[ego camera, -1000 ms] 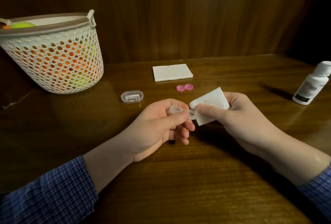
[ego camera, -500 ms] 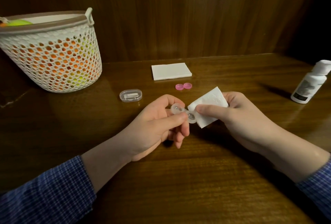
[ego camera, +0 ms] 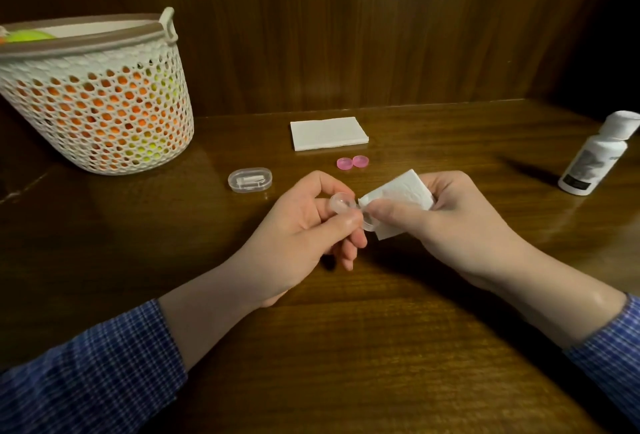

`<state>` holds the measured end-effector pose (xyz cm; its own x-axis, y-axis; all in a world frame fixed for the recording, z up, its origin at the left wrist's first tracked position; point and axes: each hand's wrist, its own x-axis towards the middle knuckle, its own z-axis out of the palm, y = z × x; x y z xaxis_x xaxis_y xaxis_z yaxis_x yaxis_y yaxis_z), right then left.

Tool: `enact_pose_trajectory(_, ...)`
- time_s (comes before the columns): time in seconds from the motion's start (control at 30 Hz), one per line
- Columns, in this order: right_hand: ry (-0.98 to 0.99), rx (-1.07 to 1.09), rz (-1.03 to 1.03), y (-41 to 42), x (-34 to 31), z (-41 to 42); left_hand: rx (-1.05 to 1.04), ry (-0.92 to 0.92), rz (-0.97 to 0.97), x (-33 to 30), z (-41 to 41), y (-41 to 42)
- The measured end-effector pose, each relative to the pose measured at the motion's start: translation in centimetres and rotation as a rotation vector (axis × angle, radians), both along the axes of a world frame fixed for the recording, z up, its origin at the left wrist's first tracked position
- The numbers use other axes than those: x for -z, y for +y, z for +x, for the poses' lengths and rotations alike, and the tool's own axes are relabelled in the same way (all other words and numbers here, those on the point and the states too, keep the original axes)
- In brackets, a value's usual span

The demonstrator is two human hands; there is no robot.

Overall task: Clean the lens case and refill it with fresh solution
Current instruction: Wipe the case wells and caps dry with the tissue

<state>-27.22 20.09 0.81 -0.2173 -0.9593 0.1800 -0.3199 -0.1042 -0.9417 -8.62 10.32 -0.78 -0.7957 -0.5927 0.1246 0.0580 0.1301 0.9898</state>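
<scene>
1. In the head view, we held the lens case (ego camera: 346,206) just above the table (ego camera: 381,329), near its middle, between both hands.
2. Our left hand (ego camera: 304,232) pinched the case by thumb and forefinger at its left well and middle bridge, the other fingers curled beneath.
3. Our right hand (ego camera: 446,222) pinched a folded tissue (ego camera: 401,198) against the right well, apparently wiping it.
4. We judged the case light, stiff and clear, probably slick if wet, so the rim and bridge seemed the safest hold; the tissue was soft and would tear easily if soaked.
5. The two pink caps (ego camera: 352,162) lay off the case, just behind our hands, near a stack of tissues (ego camera: 329,133).
6. The solution bottle (ego camera: 595,159) stood well apart at the far right, so refilling looked not yet begun.
7. A small clear box (ego camera: 250,180) and a basket (ego camera: 100,94) sat to the left.
</scene>
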Motion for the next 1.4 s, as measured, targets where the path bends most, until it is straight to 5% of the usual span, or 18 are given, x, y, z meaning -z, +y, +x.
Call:
enact_pose_trajectory(0.27, -0.313, 0.067, 0.028, -0.8, 1.1, 1.0, -0.251, 0.021, -0.349, 0.5, -0.4, 0.6)
enact_pose_trajectory(0.63, -0.445, 0.018, 0.046, -0.5, 1.0, 1.5, -0.294, -0.063, -0.366, 0.6, -0.5, 0.7)
enact_pose_trajectory(0.93, -0.396, 0.170, 0.088, -0.8, 0.9, 1.0, -0.255, -0.059, -0.118, 0.4, -0.4, 0.0)
enact_pose_trajectory(1.4, -0.155, 0.047, 0.118, -0.3, 0.4, 1.4, -0.205, 0.032, 0.264, 0.3, -0.4, -0.8)
